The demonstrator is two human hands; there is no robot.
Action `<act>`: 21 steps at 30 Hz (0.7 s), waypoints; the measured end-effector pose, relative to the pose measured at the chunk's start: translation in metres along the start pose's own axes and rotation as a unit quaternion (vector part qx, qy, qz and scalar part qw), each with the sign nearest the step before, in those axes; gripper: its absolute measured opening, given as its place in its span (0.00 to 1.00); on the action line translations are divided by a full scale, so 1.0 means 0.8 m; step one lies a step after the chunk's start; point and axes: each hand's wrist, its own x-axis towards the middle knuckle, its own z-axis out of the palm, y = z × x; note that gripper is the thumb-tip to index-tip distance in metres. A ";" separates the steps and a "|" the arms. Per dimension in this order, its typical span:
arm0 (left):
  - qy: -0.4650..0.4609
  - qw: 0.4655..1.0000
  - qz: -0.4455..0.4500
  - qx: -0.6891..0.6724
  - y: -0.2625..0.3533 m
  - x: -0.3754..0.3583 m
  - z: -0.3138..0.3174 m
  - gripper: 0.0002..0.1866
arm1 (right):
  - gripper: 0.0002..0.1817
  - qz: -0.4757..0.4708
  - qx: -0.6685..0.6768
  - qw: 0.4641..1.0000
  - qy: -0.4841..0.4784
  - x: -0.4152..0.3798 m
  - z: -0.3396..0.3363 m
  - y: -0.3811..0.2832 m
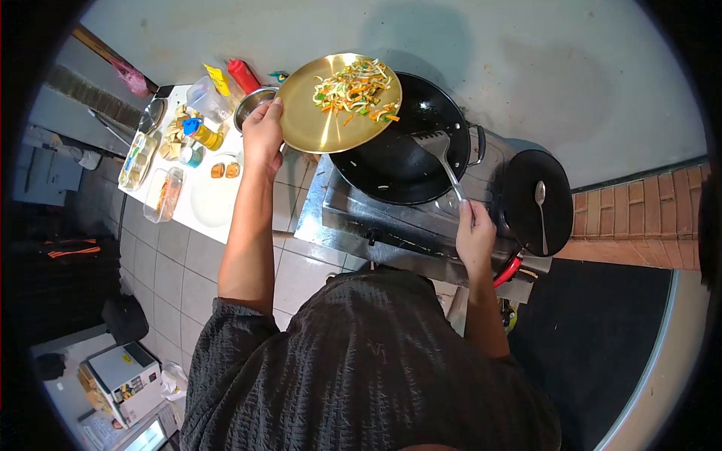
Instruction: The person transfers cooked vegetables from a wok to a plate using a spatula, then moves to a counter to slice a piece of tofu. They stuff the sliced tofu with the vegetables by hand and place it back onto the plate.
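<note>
My left hand (263, 135) is closed on the rim of a gold plate (301, 113), held over the left side of a black wok (368, 167). Shredded vegetables (353, 90), orange, green and pale, lie toward the plate's right side. In my right hand (475, 234) is the handle of a metal slotted spatula (449, 167), whose slotted head is inside the wok. A few pale scraps stick to the wok's dark inner surface. The wok sits on a stove (353, 203).
Right of the wok, a spoon (541, 194) lies on a round black pan (556, 214) near a red handle (508, 269). The white table (218, 233) at left bears a metal bowl (252, 105), a yellow bottle (207, 137), a red bottle (242, 75), a white plate (212, 203) and plastic containers (162, 197).
</note>
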 end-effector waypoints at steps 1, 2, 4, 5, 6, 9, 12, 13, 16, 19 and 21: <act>0.009 0.999 -0.015 0.039 0.001 -0.002 -0.004 0.15 | 0.15 0.024 0.005 1.000 -0.007 0.003 -0.003 -0.004; 0.012 0.999 -0.014 0.038 -0.003 0.001 -0.005 0.15 | 0.15 0.048 0.011 0.999 -0.014 0.005 -0.005 -0.005; 0.048 0.997 0.023 -0.049 -0.021 0.013 -0.004 0.15 | 0.14 0.016 0.037 0.999 -0.002 0.004 -0.005 0.011; 0.053 0.997 0.024 -0.051 -0.026 0.020 -0.008 0.15 | 0.13 0.001 0.048 0.999 0.004 0.000 -0.009 0.014; 0.045 0.999 0.022 -0.017 -0.029 0.023 -0.014 0.15 | 0.12 -0.013 0.058 0.998 0.009 -0.003 -0.013 0.011; 0.033 0.999 0.017 0.013 -0.034 0.026 -0.017 0.15 | 0.09 -0.031 0.098 0.995 0.002 -0.011 -0.016 -0.002; 0.028 0.999 0.026 -0.010 -0.035 0.022 -0.004 0.15 | 0.08 -0.056 0.100 0.993 0.018 -0.017 -0.021 -0.011; 0.031 0.999 0.036 -0.027 -0.034 0.019 0.000 0.15 | 0.07 -0.070 0.090 0.993 0.031 -0.018 -0.023 -0.013; 0.040 0.999 0.027 -0.007 -0.026 0.005 0.010 0.14 | 0.08 -0.093 0.090 0.990 0.048 -0.021 -0.030 -0.015; 0.012 1.000 0.023 -0.010 -0.038 0.011 0.012 0.14 | 0.08 -0.097 0.096 0.989 0.059 -0.023 -0.032 -0.015; 0.007 1.000 0.022 -0.008 -0.044 0.012 0.014 0.14 | 0.07 -0.098 0.086 0.989 0.064 -0.022 -0.034 -0.014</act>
